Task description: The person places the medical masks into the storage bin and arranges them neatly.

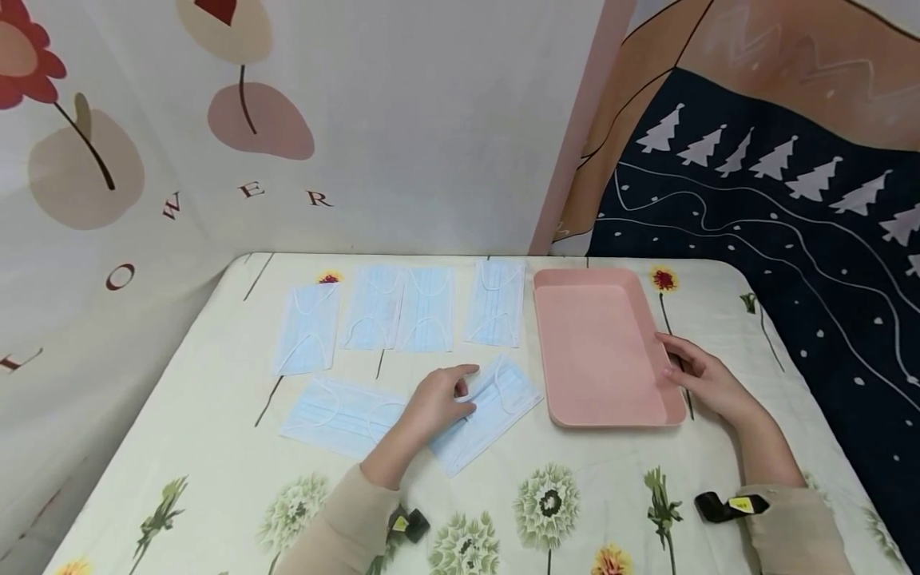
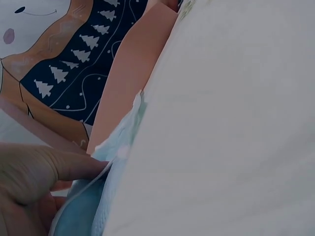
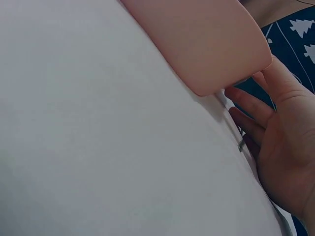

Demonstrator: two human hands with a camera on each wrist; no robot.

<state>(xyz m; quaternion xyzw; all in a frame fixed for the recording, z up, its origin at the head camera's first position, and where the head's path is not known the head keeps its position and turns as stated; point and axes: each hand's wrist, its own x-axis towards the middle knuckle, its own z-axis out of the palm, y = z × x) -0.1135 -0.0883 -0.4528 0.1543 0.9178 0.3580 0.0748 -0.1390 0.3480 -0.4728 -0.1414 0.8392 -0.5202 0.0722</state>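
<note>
My left hand (image 1: 438, 403) pinches a light blue disposable face mask (image 1: 513, 391), which lies slanted on the table just left of the pink tray. In the left wrist view, the thumb (image 2: 86, 164) presses at the white ear loop while the other fingers are partly hidden. On the far right, my right hand (image 1: 707, 383) holds the right rim of the shallow pink tray (image 1: 600, 343). Its thumb and fingers meet the tray's edge in the right wrist view. Another face mask (image 1: 334, 411) lies lengthwise beside my left wrist.
Several more face masks (image 1: 427, 307) lie flat in a row along the table's back, ear loops showing. The flowered tablecloth (image 1: 496, 495) covers the table. Behind it hangs a white printed curtain (image 1: 431, 120), with a dark tree-patterned cloth (image 1: 762, 231) on the right.
</note>
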